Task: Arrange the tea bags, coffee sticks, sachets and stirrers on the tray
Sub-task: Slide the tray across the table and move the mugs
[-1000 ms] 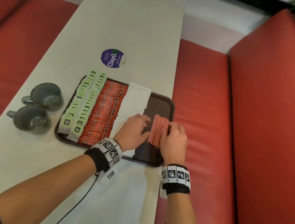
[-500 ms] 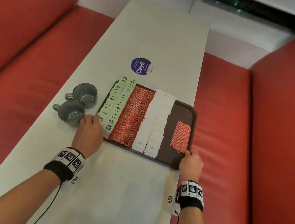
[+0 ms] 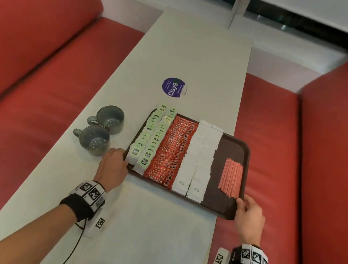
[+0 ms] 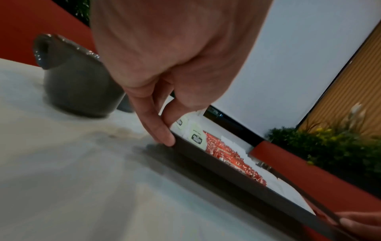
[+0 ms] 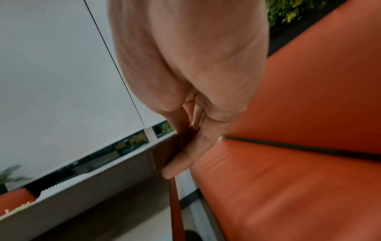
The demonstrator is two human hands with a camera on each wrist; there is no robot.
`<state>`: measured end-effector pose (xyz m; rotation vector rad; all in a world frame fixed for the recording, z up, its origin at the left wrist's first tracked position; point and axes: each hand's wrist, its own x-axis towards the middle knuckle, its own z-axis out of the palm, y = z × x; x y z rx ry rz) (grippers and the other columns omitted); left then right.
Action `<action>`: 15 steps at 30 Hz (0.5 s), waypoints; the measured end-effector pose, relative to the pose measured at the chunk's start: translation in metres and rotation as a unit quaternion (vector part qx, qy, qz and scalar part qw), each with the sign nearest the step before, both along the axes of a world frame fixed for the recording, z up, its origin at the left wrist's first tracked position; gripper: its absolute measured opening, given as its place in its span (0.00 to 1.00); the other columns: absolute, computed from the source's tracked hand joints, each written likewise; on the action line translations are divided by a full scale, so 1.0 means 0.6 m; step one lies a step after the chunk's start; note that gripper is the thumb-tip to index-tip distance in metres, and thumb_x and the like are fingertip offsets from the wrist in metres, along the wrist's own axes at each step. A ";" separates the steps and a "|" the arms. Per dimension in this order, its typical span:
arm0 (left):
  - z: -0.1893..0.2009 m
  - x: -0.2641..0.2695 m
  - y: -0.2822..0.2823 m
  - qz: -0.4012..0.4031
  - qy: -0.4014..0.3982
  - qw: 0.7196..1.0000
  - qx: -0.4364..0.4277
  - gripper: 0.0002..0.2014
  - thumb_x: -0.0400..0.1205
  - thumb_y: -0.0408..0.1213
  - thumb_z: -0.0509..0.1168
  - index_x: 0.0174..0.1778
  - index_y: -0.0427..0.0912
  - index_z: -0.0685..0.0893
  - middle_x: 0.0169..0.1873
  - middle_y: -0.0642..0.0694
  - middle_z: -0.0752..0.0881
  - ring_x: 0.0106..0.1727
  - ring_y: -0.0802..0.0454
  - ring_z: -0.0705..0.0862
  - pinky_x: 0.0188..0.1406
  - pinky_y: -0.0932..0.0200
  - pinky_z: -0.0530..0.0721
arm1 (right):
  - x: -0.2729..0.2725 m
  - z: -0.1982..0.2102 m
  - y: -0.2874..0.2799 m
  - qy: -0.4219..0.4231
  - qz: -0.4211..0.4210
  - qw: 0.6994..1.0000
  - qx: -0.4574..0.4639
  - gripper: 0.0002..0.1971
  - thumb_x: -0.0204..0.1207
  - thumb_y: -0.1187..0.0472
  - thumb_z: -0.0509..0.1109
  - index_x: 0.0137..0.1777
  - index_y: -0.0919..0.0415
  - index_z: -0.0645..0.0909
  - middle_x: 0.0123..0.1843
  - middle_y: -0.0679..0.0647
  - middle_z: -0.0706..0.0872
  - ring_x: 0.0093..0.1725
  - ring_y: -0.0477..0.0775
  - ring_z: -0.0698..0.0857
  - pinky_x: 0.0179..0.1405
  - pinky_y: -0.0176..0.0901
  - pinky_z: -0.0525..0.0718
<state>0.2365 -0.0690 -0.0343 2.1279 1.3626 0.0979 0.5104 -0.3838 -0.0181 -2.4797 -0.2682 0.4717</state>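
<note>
The brown tray lies on the white table and holds green tea bags in two rows at its left. Beside them come red coffee sticks, then two rows of white sachets, then a flat bunch of pink stirrers at its right. My left hand pinches the tray's near-left corner, a finger outside the rim. My right hand grips the near-right corner, fingers along the rim's outer side. The tray wall fills both wrist views.
Two grey mugs stand just left of the tray, close to my left hand. A round purple sticker lies on the table beyond it. Red benches flank the table. The tray's right side overhangs the table edge.
Both hands left the stirrers, which now lie flat on the tray. The left hand went to the near-left corner, the right to the near-right corner, and each took hold.
</note>
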 end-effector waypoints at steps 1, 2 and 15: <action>0.011 -0.003 0.002 0.000 -0.010 1.000 0.002 0.06 0.89 0.29 0.69 0.60 0.38 0.88 0.53 0.40 0.89 0.55 0.43 0.85 0.55 0.51 0.84 | 0.002 0.015 -0.002 -0.013 0.004 1.000 0.000 0.14 0.92 0.62 0.70 0.73 0.60 0.89 0.63 0.60 0.96 0.69 0.69 0.91 0.78 0.61 0.83; 0.025 -0.006 0.006 0.002 -0.022 1.000 0.002 0.06 0.89 0.31 0.70 0.60 0.40 0.89 0.53 0.43 0.89 0.55 0.44 0.87 0.57 0.49 0.88 | 0.005 0.031 -0.001 -0.024 0.005 1.000 0.005 0.14 0.92 0.62 0.70 0.73 0.61 0.89 0.64 0.60 0.95 0.69 0.69 0.91 0.77 0.60 0.83; 0.236 -0.014 0.198 0.038 -0.187 0.982 -0.003 0.13 0.88 0.34 0.75 0.64 0.54 0.86 0.48 0.52 0.89 0.36 0.66 0.93 0.36 0.70 0.88 | 0.057 0.171 0.218 -0.088 0.005 0.989 0.116 0.15 0.91 0.58 0.72 0.74 0.58 0.90 0.63 0.56 0.96 0.66 0.60 0.91 0.75 0.56 0.86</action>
